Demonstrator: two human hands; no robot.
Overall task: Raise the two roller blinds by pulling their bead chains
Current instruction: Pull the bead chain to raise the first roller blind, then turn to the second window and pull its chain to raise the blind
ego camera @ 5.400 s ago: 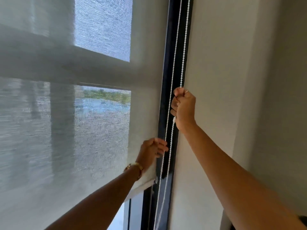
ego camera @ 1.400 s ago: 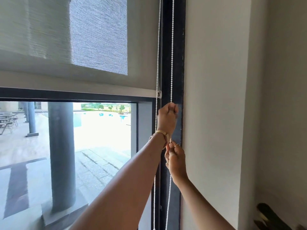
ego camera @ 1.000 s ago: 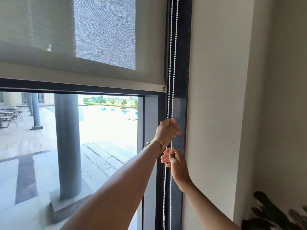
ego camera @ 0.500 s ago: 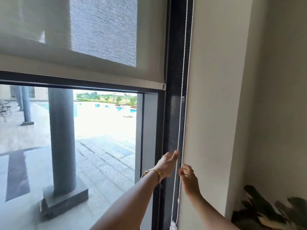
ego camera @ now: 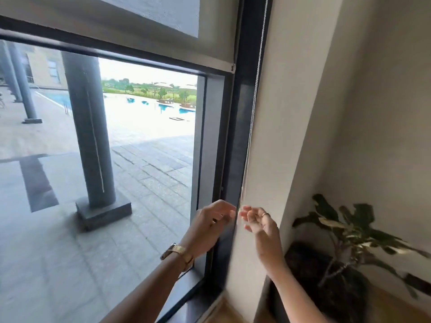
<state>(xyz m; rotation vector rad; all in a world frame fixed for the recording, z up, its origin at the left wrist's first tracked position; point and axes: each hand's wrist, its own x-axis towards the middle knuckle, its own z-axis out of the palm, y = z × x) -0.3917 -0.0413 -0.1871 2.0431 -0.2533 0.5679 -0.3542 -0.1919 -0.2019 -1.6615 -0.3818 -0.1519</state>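
- Left hand (ego camera: 211, 226) at 6 o'clock, fingers loosely spread, holding nothing.
- Right hand (ego camera: 257, 221) just beside it, also unclenched.
- Bead chain (ego camera: 255, 94) hangs between their fingertips, up toward 1 o'clock.
- Roller blind (ego camera: 210, 43) raised, at 12 o'clock.

The blind (ego camera: 217, 40) hangs over the window's top, the chain (ego camera: 254, 106) runs down the frame (ego camera: 242, 136) to its right, both hands sit low beside it, and a plant (ego camera: 349, 231) stands right.
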